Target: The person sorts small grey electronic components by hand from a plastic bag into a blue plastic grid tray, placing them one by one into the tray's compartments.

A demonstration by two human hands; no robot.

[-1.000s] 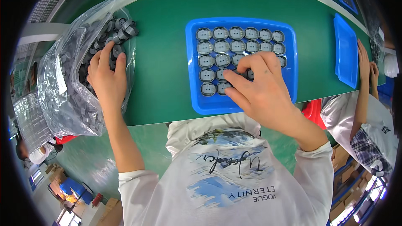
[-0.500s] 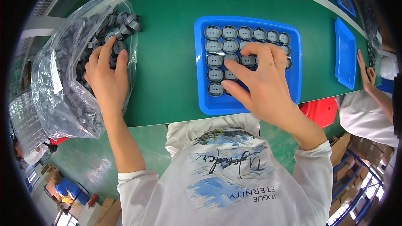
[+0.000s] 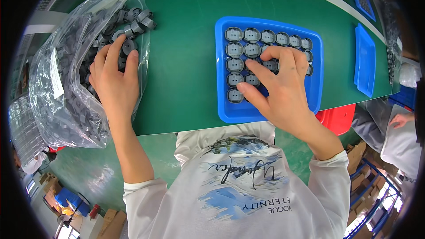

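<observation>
Hands: left hand (image 3: pixel 114 82) in bag (image 3: pixel 57 102), right hand (image 3: pixel 281 90) on tray (image 3: pixel 221 62).

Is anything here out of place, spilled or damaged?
Only a small thing: a few grey round parts have slid out of the mouth of the clear plastic bag onto the green table. The parts in the blue tray sit in neat rows. Nothing looks damaged.

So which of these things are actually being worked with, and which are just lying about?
In use: left hand in the clear bag of grey parts; right hand on the blue tray of parts.

Lying about: second blue tray; red bin.
</observation>
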